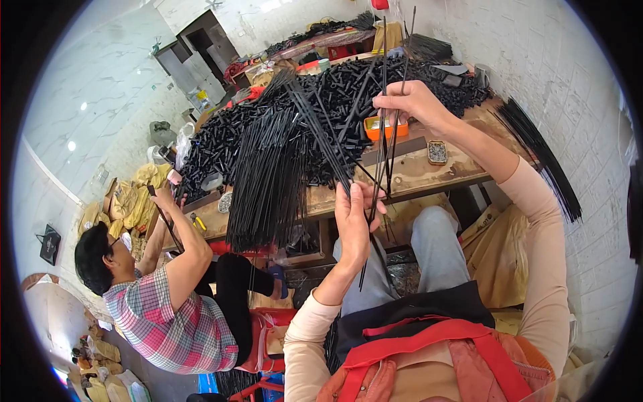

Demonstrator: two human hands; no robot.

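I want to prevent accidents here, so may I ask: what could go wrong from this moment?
Long rods jut past the left hand and might snag. Those in the right hand cross the orange box in this view and could knock it. The rod pile overhangs the table, so a bump might drop some.

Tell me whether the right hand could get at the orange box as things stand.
Reachable, probably yes, but not freely: the orange box sits on the bench nearby, yet the right hand pinches thin black rods, which cross before the box in this view.
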